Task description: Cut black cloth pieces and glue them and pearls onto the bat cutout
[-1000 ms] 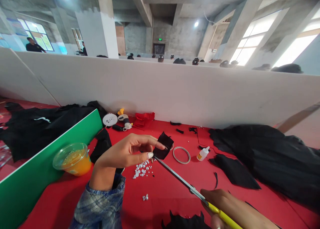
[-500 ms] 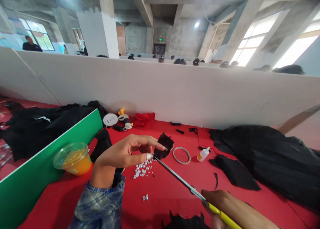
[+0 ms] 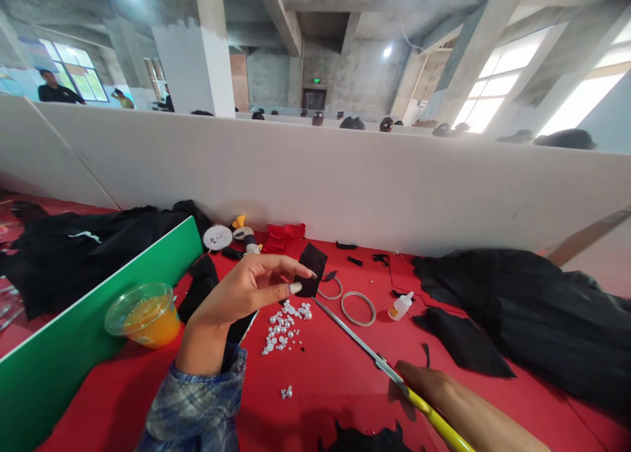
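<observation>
Between the thumb and fingers of my left hand (image 3: 251, 284) is a small black piece of fabric (image 3: 312, 268), held up over the red tabletop. My right hand (image 3: 438, 393) grips scissors (image 3: 379, 361) with yellow handles; the blades look closed, and their tip is just below the fabric's lower edge. White pearl beads (image 3: 282, 327) lie scattered under my left hand. Two thin rings are on the table, one of them a pale ring (image 3: 358, 308) right of the blades. A small white glue bottle (image 3: 401, 305) stands beyond it.
A plastic cup (image 3: 152, 317) with orange contents stands at the left by a green divider (image 3: 118, 278). Black fabric (image 3: 532, 314) is heaped at the right. A white partition (image 3: 315, 176) runs along the back, with people beyond it.
My left hand has raised the black fabric slightly up and left, away from the scissor tip. More beads and the second ring now show. The scissors have shifted slightly.
</observation>
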{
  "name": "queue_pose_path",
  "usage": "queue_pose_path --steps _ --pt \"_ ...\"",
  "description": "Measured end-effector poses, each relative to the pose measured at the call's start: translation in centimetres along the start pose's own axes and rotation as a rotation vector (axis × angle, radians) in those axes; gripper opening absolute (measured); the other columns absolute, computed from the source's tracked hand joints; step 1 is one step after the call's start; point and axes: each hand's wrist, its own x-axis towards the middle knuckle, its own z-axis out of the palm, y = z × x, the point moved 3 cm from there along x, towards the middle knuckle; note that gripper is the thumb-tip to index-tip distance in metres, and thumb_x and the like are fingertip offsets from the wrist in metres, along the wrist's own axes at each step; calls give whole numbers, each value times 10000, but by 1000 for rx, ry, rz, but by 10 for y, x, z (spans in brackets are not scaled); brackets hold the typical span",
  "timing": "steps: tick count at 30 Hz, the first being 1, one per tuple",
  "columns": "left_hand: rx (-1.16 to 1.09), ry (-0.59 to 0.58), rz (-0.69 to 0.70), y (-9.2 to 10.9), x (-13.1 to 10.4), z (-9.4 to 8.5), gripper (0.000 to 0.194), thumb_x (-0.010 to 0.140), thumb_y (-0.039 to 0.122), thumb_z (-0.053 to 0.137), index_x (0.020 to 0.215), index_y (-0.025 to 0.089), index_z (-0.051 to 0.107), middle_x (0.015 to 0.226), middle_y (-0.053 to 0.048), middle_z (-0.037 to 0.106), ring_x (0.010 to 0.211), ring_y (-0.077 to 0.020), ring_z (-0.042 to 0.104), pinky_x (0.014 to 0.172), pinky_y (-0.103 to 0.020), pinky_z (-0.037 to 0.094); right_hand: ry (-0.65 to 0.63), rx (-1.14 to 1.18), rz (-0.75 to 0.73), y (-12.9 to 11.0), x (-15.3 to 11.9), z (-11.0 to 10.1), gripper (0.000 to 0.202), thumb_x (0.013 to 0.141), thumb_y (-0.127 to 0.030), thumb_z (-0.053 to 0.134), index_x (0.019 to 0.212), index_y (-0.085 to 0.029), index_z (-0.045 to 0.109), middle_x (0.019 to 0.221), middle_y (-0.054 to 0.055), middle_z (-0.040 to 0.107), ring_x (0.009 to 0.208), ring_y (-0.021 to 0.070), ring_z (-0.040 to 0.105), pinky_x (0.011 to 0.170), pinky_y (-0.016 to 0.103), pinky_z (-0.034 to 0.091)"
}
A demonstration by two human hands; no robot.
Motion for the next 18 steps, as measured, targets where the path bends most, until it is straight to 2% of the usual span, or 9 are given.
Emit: queue_pose_path --steps 5,8,13,18 --pt "4 50 -5 -1 -1 -3 238 785 232 709 1020 201 735 857 -47 661 752 -120 561 615 -198 500 55 30 -67 18 -11 -2 809 747 -730 548 1303 -145 591 1173 216 678 1014 380 678 821 416 582" --pt "20 31 11 0 -1 -3 248 785 231 708 1032 217 732 878 -45 660 767 -120 560 634 -200 496 13 -5 -94 26 -15 -2 879 721 -742 567 1354 -133 548 1244 227 638 1087 390 642 870 426 558" --pt "44 -63 -6 -1 -2 0 256 803 233 692 1058 219 719 815 -27 640 709 -99 545 616 -192 463 -64 -78 -89 16 -6 0 884 744 -745 536 1338 -91 562 1233 241 640 1066 386 654 873 432 549" --pt "86 -154 -4 -3 -2 0 294 812 201 678 1105 225 696 799 -14 618 695 -92 536 609 -191 452 -50 -48 -48 7 -4 -5 862 749 -755 517 1310 -105 593 1184 228 673 1016 376 681 837 418 574"
